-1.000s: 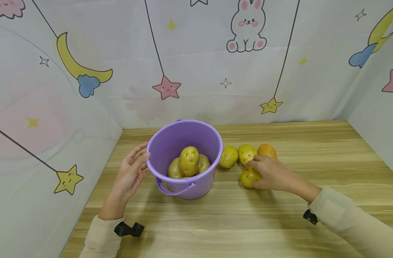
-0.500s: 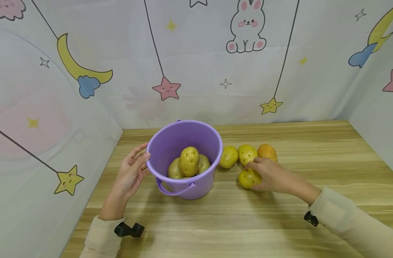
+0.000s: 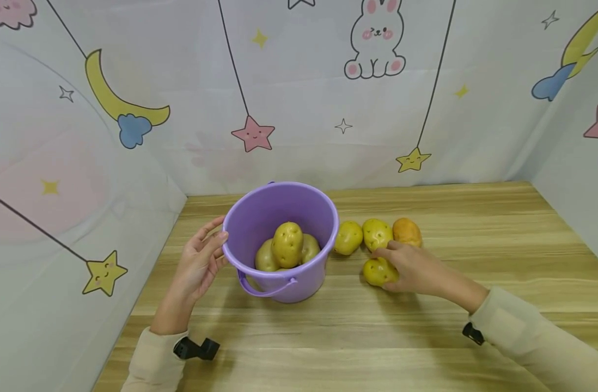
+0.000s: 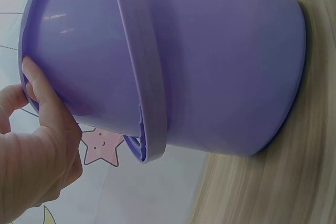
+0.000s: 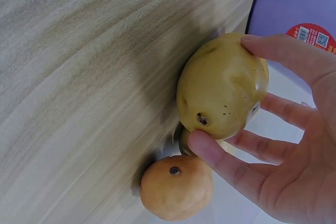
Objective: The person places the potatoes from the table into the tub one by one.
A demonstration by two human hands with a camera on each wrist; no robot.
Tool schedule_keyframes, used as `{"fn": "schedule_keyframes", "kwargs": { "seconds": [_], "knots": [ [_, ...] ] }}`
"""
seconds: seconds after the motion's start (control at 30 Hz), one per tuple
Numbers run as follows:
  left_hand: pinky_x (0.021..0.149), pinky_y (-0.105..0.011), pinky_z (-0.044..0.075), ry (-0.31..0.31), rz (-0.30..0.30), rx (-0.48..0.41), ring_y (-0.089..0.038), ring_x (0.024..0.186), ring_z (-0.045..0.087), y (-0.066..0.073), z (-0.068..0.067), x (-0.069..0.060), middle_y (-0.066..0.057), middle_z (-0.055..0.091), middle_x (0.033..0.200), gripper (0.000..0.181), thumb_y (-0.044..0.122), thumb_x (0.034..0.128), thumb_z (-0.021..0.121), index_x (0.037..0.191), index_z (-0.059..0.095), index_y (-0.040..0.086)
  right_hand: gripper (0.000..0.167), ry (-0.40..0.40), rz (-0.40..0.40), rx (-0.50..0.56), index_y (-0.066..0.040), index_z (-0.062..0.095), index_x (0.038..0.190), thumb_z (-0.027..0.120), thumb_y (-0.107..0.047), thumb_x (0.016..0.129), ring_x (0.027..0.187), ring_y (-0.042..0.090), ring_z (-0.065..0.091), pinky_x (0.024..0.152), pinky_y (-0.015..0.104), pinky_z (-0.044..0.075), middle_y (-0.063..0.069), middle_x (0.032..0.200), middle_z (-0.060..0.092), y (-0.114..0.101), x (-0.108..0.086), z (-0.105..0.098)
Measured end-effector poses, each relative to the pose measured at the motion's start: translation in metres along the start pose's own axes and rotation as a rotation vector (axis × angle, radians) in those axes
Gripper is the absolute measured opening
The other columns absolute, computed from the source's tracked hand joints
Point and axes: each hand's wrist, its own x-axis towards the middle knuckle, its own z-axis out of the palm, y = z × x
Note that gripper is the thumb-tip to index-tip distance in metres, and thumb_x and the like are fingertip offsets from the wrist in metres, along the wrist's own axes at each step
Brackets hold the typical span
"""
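Note:
A purple bucket (image 3: 299,286) stands on the wooden table, its handle hanging down at the front. My left hand (image 3: 198,264) pinches its rim at the left side, thumb and fingers on either side of the wall, as the left wrist view shows. Inside the bucket, a yellow potato (image 3: 287,245) lies on top of several others, partly hidden. My right hand (image 3: 414,268) holds another potato (image 5: 223,87) between thumb and fingertips. It rests low, at or close to the table top. Behind it sit two more potatoes, one of them this potato (image 3: 348,238).
An orange-yellow roundish fruit (image 3: 407,232) lies at the right end of the back row, its kind unclear. The wooden table (image 3: 299,348) meets a printed cloth wall (image 3: 304,98) at the back and on both sides. A red label (image 5: 315,36) is stuck on the bucket.
The potato under my right hand has shifted slightly left and turned a little, mostly between the two earlier frames. My left hand and the bucket stay in place.

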Motion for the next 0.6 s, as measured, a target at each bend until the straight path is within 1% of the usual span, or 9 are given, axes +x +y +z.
{"fn": "schedule_keyframes", "kwargs": {
  "seconds": [0.3, 0.6],
  "knots": [
    [0.072, -0.023, 0.061, -0.011, 0.000, -0.011, -0.015, 0.081, 0.069, -0.0003, 0.0000, 0.0009, -0.011, 0.062, 0.105, 0.035, 0.000, 0.1036, 0.050, 0.138, 0.045, 0.006, 0.060, 0.005, 0.035, -0.006, -0.003, 0.064, 0.122, 0.088, -0.020, 0.069, 0.069, 0.012, 0.052, 0.054, 0.025, 0.048, 0.010, 0.093, 0.061, -0.0020, 0.0009, 0.0043],
    [0.071, -0.023, 0.061, -0.018, 0.010, -0.021, -0.015, 0.081, 0.069, -0.0012, -0.0006, 0.0006, -0.010, 0.062, 0.104, 0.035, -0.001, 0.1037, 0.049, 0.138, 0.045, 0.005, 0.059, 0.053, 0.017, -0.010, -0.003, 0.065, 0.119, 0.089, -0.019, 0.067, 0.069, 0.013, 0.053, 0.053, 0.025, 0.048, 0.011, 0.091, 0.061, -0.0026, -0.0008, 0.0084]
  ]
}}
